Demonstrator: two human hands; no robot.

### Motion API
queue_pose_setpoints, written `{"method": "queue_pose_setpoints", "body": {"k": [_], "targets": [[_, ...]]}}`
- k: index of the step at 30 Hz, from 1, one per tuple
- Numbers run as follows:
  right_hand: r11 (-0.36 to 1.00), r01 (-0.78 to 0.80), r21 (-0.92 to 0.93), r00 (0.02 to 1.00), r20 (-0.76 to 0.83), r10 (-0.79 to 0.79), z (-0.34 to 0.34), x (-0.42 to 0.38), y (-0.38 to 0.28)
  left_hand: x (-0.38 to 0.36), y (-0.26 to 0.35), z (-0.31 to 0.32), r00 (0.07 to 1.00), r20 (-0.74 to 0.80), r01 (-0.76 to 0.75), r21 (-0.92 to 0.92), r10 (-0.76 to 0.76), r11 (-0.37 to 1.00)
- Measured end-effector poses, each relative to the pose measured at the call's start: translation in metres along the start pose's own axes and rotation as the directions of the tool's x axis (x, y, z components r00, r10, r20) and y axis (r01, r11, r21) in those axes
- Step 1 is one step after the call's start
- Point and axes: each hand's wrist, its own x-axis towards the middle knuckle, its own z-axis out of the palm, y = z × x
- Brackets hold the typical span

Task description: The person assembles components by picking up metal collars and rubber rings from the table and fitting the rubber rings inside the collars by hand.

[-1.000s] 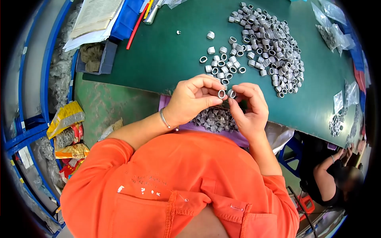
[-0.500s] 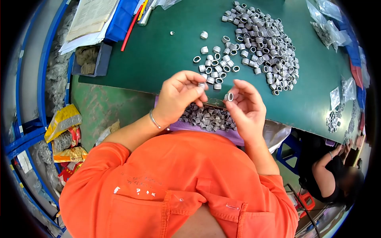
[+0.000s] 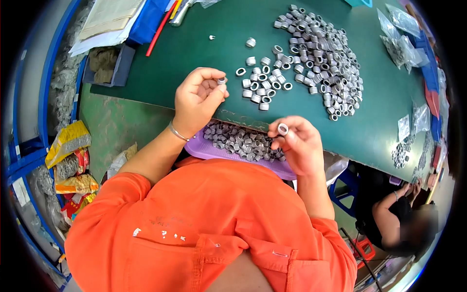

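Note:
My left hand (image 3: 199, 100) pinches a small metal ring (image 3: 222, 81) between thumb and fingers, over the near edge of the green table (image 3: 160, 78). Between the thumb and fingers of my right hand (image 3: 300, 143) is another metal ring (image 3: 282, 129), its opening facing up. Below my hands, a purple tray (image 3: 204, 149) holds many grey rings (image 3: 243, 142), and my right hand is over its right end. A loose group of rings (image 3: 265, 82) lies on the table ahead, left of a larger heap (image 3: 331, 63).
A grey bin with cloth (image 3: 119, 68), a blue tray (image 3: 146, 24) and a red pen (image 3: 161, 29) are at the back left. Plastic bags (image 3: 404, 44) lie on the right. Another person's arm (image 3: 386, 219) shows at the lower right, beside a blue stool (image 3: 344, 190).
My hands have moved apart: the left went left and up, the right slightly down, each still with a ring. More of the purple tray shows.

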Motion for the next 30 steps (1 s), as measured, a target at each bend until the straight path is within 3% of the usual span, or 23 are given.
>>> {"method": "queue_pose_setpoints", "body": {"k": [1, 2, 3, 4, 6, 8, 11, 13, 14, 16, 17, 22, 24, 30], "targets": [[0.894, 0.163, -0.417, 0.986, 0.088, -0.138, 0.000, -0.001, -0.004, 0.000, 0.000, 0.000, 1.000, 0.004, 0.009, -0.013, -0.009, 1.000], [0.600, 0.322, -0.732, 0.946, 0.230, -0.227, 0.002, 0.000, -0.008, 0.000, -0.001, 0.000, 1.000, 0.007, 0.017, -0.025, -0.017, 1.000], [0.335, 0.430, -0.839, 0.886, 0.322, -0.333, 0.012, 0.005, -0.011, 0.001, -0.001, 0.000, 1.000, 0.013, 0.004, -0.035, -0.004, 0.999], [0.340, 0.430, -0.837, 0.889, 0.326, -0.322, 0.015, 0.009, -0.007, 0.001, 0.000, -0.001, 1.000, 0.002, 0.009, -0.033, -0.009, 0.999], [0.008, 0.337, -0.941, 0.835, 0.295, -0.464, 0.020, 0.019, 0.000, 0.002, 0.002, 0.001, 1.000, -0.005, 0.015, -0.005, -0.015, 1.000], [-0.099, 0.278, -0.955, 0.792, 0.287, -0.539, 0.024, 0.035, 0.011, 0.001, 0.003, 0.003, 1.000, -0.022, 0.016, -0.010, -0.016, 1.000], [-0.198, 0.237, -0.951, 0.809, 0.306, -0.503, 0.022, 0.039, 0.013, 0.001, 0.002, 0.001, 0.999, -0.048, 0.018, -0.022, -0.019, 1.000], [0.067, 0.244, -0.968, 0.853, 0.181, -0.490, 0.019, 0.035, 0.012, 0.000, 0.001, 0.000, 0.999, -0.046, 0.005, -0.059, -0.007, 0.998], [0.251, 0.168, -0.953, 0.889, 0.036, -0.457, 0.020, 0.030, 0.010, 0.000, 0.000, 0.000, 0.999, -0.053, 0.005, -0.064, -0.009, 0.998], [0.674, 0.197, -0.712, 0.927, -0.089, -0.365, 0.019, 0.025, 0.008, 0.001, -0.001, 0.001, 0.999, -0.037, -0.022, -0.006, 0.022, 1.000], [0.754, 0.181, -0.631, 0.954, -0.072, -0.289, 0.015, 0.021, 0.004, 0.001, -0.001, 0.001, 0.999, -0.042, -0.018, -0.015, 0.017, 1.000], [0.887, 0.195, -0.419, 0.975, -0.017, -0.222, 0.010, 0.017, 0.001, 0.001, 0.000, 0.001, 0.998, -0.051, -0.024, 0.008, 0.025, 1.000], [0.980, 0.087, -0.182, 0.989, -0.102, -0.107, 0.012, 0.016, 0.001, 0.001, 0.000, 0.001, 0.999, -0.052, -0.018, -0.008, 0.017, 1.000], [0.998, 0.050, -0.045, 0.998, -0.044, -0.052, 0.002, 0.013, 0.000, 0.001, 0.000, 0.001, 0.999, -0.045, -0.025, 0.010, 0.025, 1.000]]}}
